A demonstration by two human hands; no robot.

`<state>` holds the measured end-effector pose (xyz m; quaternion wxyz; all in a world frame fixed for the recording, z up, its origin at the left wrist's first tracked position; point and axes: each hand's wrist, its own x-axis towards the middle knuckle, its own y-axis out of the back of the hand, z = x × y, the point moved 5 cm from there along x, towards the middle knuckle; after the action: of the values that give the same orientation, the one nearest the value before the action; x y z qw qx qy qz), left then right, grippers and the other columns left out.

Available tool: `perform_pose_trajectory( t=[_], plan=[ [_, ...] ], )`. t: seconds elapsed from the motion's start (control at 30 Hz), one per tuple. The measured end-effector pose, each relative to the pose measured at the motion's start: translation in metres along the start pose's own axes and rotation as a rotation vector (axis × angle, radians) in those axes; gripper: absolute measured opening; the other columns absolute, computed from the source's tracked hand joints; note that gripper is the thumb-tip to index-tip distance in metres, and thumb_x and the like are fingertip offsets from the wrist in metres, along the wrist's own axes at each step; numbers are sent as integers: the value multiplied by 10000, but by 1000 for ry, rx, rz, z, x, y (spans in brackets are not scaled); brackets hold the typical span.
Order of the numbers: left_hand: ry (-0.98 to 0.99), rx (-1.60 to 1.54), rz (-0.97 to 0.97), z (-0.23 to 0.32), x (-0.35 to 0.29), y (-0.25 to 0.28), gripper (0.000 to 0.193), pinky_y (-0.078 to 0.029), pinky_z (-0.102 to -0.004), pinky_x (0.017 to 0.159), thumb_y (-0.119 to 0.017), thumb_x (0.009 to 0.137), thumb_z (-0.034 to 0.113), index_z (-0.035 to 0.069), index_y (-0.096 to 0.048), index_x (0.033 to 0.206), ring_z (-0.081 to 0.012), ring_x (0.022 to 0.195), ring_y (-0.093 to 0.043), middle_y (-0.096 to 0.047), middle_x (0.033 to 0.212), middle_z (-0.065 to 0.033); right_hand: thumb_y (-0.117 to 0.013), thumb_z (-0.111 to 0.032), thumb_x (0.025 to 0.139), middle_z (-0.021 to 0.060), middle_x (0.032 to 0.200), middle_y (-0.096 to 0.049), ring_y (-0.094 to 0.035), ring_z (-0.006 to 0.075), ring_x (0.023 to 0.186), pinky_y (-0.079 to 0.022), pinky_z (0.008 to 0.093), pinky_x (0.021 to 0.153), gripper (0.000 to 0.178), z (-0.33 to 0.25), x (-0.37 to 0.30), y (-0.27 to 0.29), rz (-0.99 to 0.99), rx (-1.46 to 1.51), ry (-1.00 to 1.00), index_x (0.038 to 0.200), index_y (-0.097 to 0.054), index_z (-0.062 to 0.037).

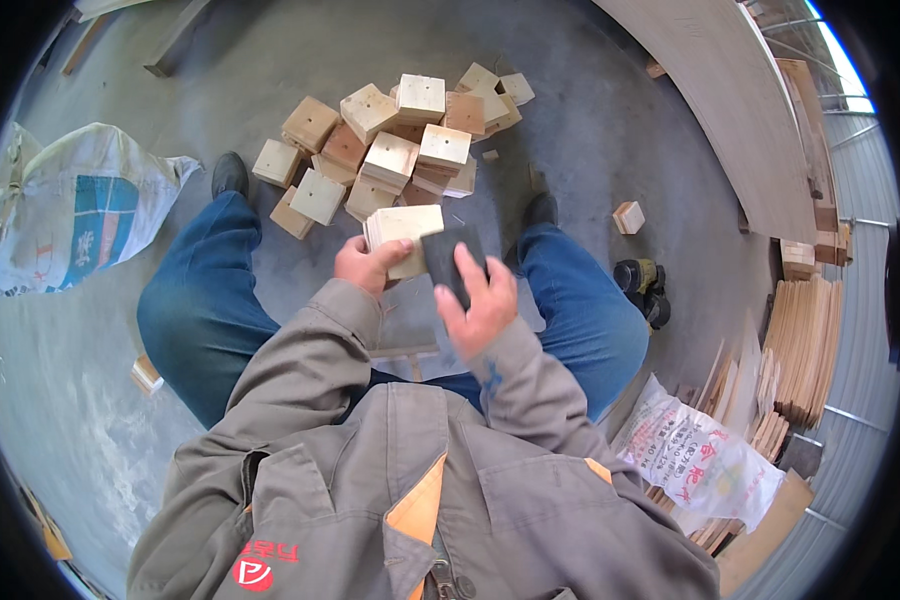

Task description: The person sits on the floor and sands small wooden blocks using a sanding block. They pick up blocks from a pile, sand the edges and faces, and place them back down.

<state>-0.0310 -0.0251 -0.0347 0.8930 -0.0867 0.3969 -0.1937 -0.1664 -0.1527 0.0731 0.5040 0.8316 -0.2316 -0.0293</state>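
Observation:
My left hand [366,264] grips a pale, square wooden block [395,230] by its near left side, thumb on top. A dark grey, flat rectangular sanding pad [448,262] is in my right hand [485,302], pressed by the fingertips. The pad's left edge meets the block's right side and covers part of it. Both hands are in front of me between my knees. Just beyond them on the floor lies a loose heap of similar wooden blocks [389,158], several with a small dark hole in the face.
A white and blue sack [100,210] lies at left. On the right are a lone block [628,217], a yellow-and-black power tool [642,288], stacked wooden strips [802,350], a white sack [695,455] and a large pale board [720,110]. Another block [147,375] sits by my left knee.

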Motion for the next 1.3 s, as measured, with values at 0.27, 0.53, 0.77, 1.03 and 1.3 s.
perform_pose_trajectory(
  t=[0.27, 0.53, 0.77, 1.03, 1.3],
  plan=[
    [23, 57, -65, -4, -7, -12, 651, -590, -381, 798, -854, 773, 245, -54, -568, 1276, -238, 964, -699, -678, 1132, -137, -736, -310, 876, 347, 1263, -548, -542, 509, 1141, -450, 545, 1011, 620, 24, 39, -11, 77, -19, -96, 1435, -574, -97],
    [13, 12, -38, 0, -2, -4, 687, -596, -392, 802, -837, 782, 252, -82, -545, 1307, -250, 958, -703, -675, 1146, -155, -742, -325, 862, 354, 1219, -561, -557, 505, 1108, -458, 549, 989, 645, 29, 26, -17, 34, -38, 97, 1427, -577, -61],
    [31, 7, -61, 3, -3, -5, 628, -603, -393, 805, -822, 794, 240, -55, -577, 1292, -244, 954, -709, -685, 1133, -141, -756, -298, 853, 332, 1284, -530, -541, 495, 1138, -457, 531, 1004, 633, -2, -7, 7, 10, 48, -38, 1422, -581, -82],
    [38, 39, -76, -1, -8, -12, 609, -606, -411, 818, -808, 804, 215, -66, -570, 1290, -250, 959, -711, -682, 1131, -150, -740, -333, 868, 351, 1257, -553, -552, 509, 1133, -448, 545, 1022, 641, 44, 74, -15, 42, 93, -147, 1441, -571, -101],
    [37, -16, -25, 6, -2, -4, 612, -591, -387, 794, -825, 785, 224, -40, -581, 1280, -229, 922, -710, -689, 1120, -131, -759, -287, 835, 295, 1259, -555, -567, 457, 1077, -472, 506, 959, 636, -4, -11, 6, 27, 64, 16, 1415, -591, -88]
  ],
)
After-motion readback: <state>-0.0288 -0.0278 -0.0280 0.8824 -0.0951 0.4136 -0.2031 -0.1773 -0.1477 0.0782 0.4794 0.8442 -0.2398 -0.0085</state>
